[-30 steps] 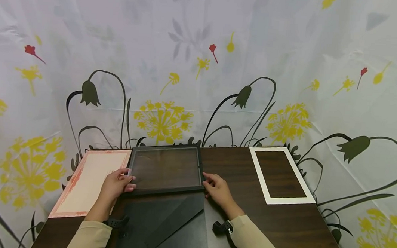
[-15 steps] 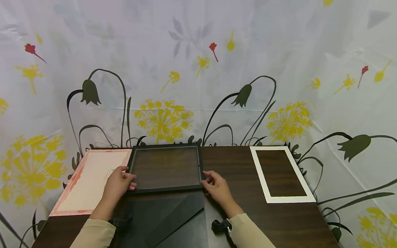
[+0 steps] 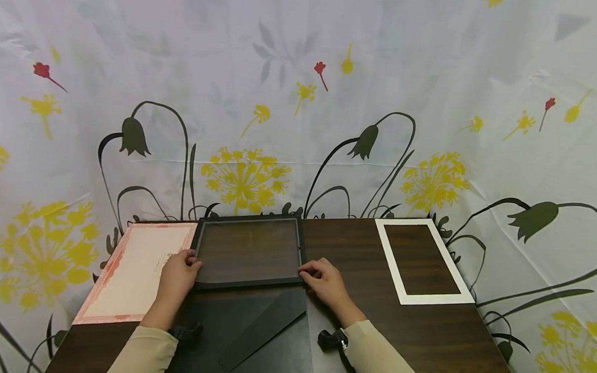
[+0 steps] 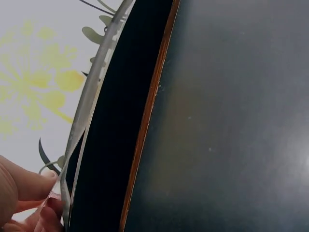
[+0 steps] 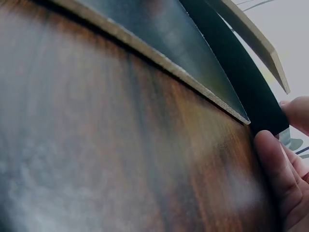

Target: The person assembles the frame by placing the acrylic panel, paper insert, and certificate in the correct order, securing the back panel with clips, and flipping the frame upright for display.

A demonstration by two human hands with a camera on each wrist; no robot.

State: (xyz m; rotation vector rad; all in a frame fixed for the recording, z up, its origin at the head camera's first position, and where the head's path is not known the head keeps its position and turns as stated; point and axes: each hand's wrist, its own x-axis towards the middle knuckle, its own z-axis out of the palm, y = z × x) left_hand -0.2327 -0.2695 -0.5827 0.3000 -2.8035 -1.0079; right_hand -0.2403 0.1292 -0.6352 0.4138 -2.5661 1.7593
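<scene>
A black picture frame point(image 3: 246, 287) lies at the back middle of the dark wooden table, its recess facing up. Over it is a clear sheet point(image 3: 249, 254), through which the table's brown shows. At the frame's left side, my left hand point(image 3: 176, 276) pinches the sheet's edge between thumb and fingers; in the left wrist view the sheet bows slightly there. My right hand point(image 3: 326, 281) pinches at the lower right corner, its fingertips point(image 5: 268, 142) right against the frame, with a see-through edge between them.
The dark backing board point(image 3: 204, 333) with its stand strip point(image 3: 265, 334) lies in front of the frame. A pink-bordered certificate point(image 3: 137, 274) is at left, partly behind my left hand. At the right lies a white mat point(image 3: 436, 301). A floral curtain point(image 3: 283, 95) hangs behind the table.
The frame's rim shows more sharply now, the sheet appearing lower and flatter over it. My right hand has shifted slightly left; my left hand has crept a little forward along the edge.
</scene>
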